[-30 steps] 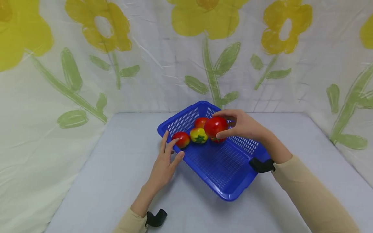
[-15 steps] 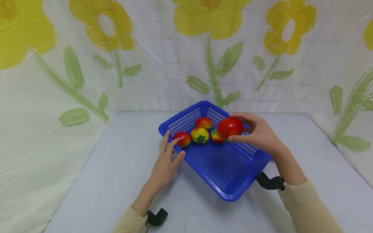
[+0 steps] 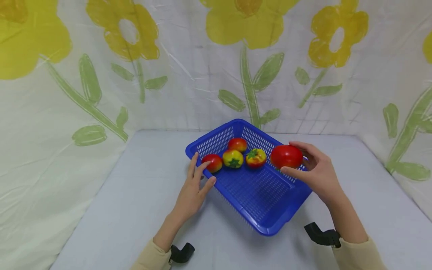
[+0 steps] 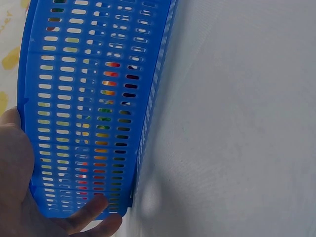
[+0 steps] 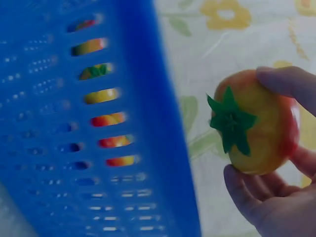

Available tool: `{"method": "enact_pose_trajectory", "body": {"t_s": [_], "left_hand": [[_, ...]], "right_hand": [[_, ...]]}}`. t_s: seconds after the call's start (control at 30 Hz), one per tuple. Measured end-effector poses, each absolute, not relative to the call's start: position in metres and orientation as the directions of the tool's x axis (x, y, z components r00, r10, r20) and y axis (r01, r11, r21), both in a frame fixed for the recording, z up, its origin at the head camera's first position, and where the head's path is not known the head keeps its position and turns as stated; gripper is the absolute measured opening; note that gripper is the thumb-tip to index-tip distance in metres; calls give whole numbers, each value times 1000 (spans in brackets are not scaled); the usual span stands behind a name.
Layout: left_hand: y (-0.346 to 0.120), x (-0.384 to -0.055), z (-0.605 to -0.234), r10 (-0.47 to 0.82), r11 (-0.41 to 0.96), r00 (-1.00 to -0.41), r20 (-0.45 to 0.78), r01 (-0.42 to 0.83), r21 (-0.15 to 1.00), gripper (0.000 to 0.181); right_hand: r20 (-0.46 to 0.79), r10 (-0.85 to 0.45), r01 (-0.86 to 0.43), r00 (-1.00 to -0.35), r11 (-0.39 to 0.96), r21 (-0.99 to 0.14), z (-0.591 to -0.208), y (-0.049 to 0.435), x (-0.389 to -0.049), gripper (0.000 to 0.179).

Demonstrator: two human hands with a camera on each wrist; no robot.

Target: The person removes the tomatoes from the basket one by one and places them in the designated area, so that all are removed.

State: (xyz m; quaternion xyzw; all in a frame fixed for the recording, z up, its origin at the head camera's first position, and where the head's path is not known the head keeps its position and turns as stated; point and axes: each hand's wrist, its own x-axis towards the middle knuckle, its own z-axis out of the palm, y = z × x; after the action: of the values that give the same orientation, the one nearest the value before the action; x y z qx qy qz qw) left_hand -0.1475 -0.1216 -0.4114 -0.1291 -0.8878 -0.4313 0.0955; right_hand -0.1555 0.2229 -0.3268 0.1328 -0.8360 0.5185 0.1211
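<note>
My right hand (image 3: 318,172) grips a glossy red toy tomato (image 3: 286,156) between thumb and fingers, held up over the right side of the blue plastic basket (image 3: 270,229). Its yellowish underside with a green star-shaped leaf shows in the right wrist view, where the tomato (image 5: 256,123) appears beside the basket's slotted wall (image 5: 54,113). My left hand (image 3: 190,195) rests at the basket's left rim, fingers loosely spread; in the left wrist view the thumb lies at the rim. Inside the basket's far half sit several red-and-yellow toy tomatoes, including a yellow-topped one (image 3: 233,158) and a red one (image 3: 212,162).
The basket stands at an angle on a white-covered table (image 3: 148,172). Behind it hangs a white cloth (image 3: 189,97) painted with yellow flowers. Black curved mounts (image 3: 322,234) are strapped at both wrists.
My right hand has carried the toy tomato rightward and slightly toward me, from above the other fruit to the basket's right side, uncovering the tomato beneath. The left hand stays at the rim.
</note>
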Motion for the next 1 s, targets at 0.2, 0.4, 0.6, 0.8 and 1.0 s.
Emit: {"method": "enact_pose_trajectory", "body": {"t_s": [0.2, 0.4, 0.6, 0.8, 1.0], "left_hand": [[-123, -148, -411, 144, 601, -951, 273, 303, 739, 57], [-123, -149, -412, 150, 595, -949, 278, 311, 741, 57], [-122, -149, -415, 153, 587, -948, 281, 316, 745, 57], [-122, -150, -416, 152, 591, -946, 285, 318, 742, 56], [-123, -150, -416, 149, 594, -950, 276, 309, 743, 56]], "right_hand": [[323, 41, -278, -945, 416, -866, -333, 236, -141, 70], [326, 125, -272, -937, 324, -906, -337, 257, -133, 67], [297, 210, -243, -931, 249, -937, -347, 280, -130, 66], [199, 348, -45, -916, 404, -914, -355, 302, -129, 70], [122, 420, 87, -899, 444, -892, -369, 331, -133, 75]]}}
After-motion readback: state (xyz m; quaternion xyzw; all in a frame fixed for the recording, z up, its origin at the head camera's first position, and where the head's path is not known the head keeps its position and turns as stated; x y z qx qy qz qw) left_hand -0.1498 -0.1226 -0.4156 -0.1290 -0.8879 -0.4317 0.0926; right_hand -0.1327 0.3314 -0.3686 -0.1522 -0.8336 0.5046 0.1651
